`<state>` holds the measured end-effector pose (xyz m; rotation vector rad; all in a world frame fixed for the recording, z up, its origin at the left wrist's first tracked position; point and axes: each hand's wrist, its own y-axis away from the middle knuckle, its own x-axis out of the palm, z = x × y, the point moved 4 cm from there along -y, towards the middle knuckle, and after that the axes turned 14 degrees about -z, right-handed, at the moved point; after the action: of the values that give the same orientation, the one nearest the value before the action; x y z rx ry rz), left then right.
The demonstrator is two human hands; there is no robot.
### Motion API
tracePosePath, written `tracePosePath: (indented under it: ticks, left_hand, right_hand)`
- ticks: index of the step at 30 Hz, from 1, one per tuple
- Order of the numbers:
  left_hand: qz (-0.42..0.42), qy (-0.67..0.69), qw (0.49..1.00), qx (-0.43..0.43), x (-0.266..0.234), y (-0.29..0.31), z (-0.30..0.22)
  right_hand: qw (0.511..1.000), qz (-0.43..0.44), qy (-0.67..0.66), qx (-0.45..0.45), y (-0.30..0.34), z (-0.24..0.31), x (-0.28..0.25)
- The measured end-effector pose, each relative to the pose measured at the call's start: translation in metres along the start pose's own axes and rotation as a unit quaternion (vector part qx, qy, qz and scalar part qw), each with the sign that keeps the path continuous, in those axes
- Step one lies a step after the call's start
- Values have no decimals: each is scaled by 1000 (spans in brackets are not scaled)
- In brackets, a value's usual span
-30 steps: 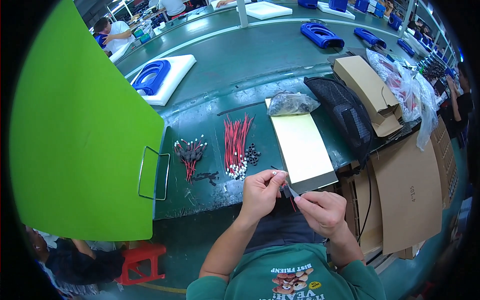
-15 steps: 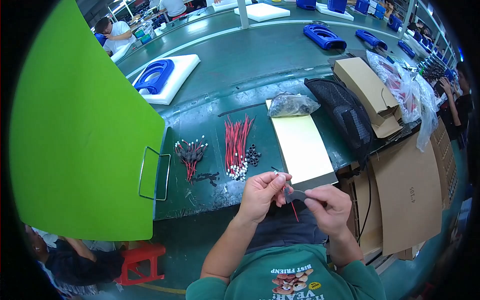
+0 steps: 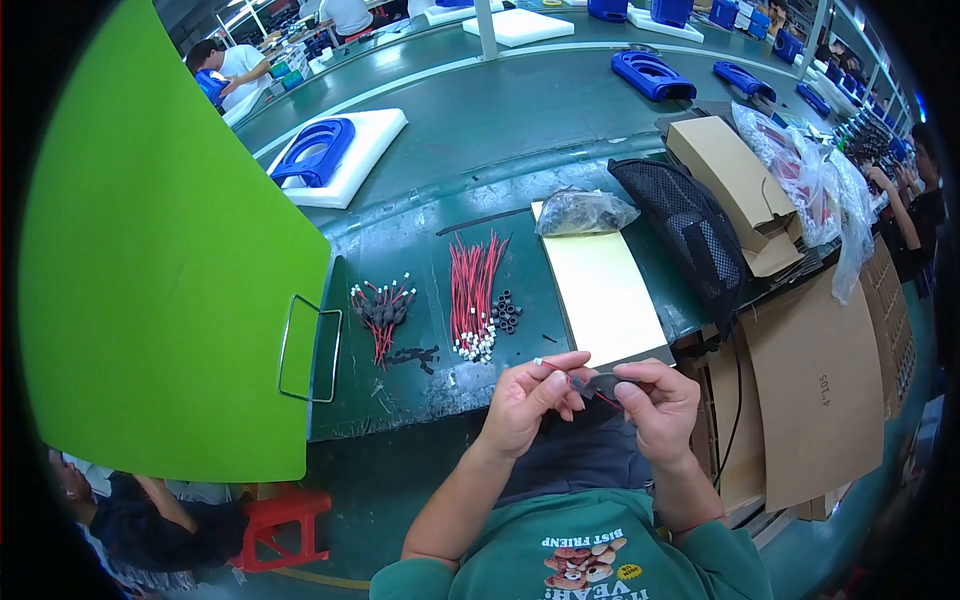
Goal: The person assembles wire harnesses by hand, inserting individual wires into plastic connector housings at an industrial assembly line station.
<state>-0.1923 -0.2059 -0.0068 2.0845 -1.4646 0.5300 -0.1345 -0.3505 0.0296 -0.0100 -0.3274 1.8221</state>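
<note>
Close to my body, at the table's front edge, both hands meet over a thin red wire with a white connector (image 3: 540, 362). My left hand (image 3: 520, 408) is closed, pinching the wire near that connector. Between my hands a soft black strip (image 3: 603, 384) lies against the wire, and my right hand (image 3: 662, 408) pinches its other end. How far the strip wraps round the wire is hidden by my fingers. On the green table ahead lie a bundle of red wires with white connectors (image 3: 474, 290), small black rings (image 3: 507, 313) and wires with black lumps (image 3: 382, 312).
A bright green panel (image 3: 170, 260) with a metal wire handle stands at left. Right of the wires, a pale board (image 3: 605, 290) carries a plastic bag (image 3: 585, 212). Beyond are a black mesh bag (image 3: 690, 235) and cardboard boxes (image 3: 735, 180). A blue housing (image 3: 315, 152) rests on white foam.
The black strip has swung up and now lies along the wire between my hands. The wire's loose end no longer hangs down. On the line behind, the blue housings have shifted slightly right.
</note>
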Motion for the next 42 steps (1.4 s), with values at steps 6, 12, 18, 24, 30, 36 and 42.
tracePosePath:
  ticks: [6,12,18,24,30,36,42]
  left_hand:
    - [32,-5,999,14,15,8,11]
    - [-34,-59,996,-51,9,9,14]
    - [-19,-136,986,-99,1,16,11]
    - [-35,-105,990,-93,-3,19,11]
    - [-111,-75,991,-18,5,18,13]
    - [-165,-58,982,73,9,20,20]
    - [-178,-140,963,146,9,22,20]
  right_hand:
    - [990,-44,-96,89,5,-12,1]
    - [991,-58,-75,90,3,-11,-1]
    - [991,-96,-37,83,-9,-9,-13]
    - [983,-132,-116,59,-16,-5,-24]
    - [966,-129,-199,97,-1,-8,-15]
    - [941,-113,-276,162,14,-22,1]
    - [950,-96,-217,204,15,-32,12]
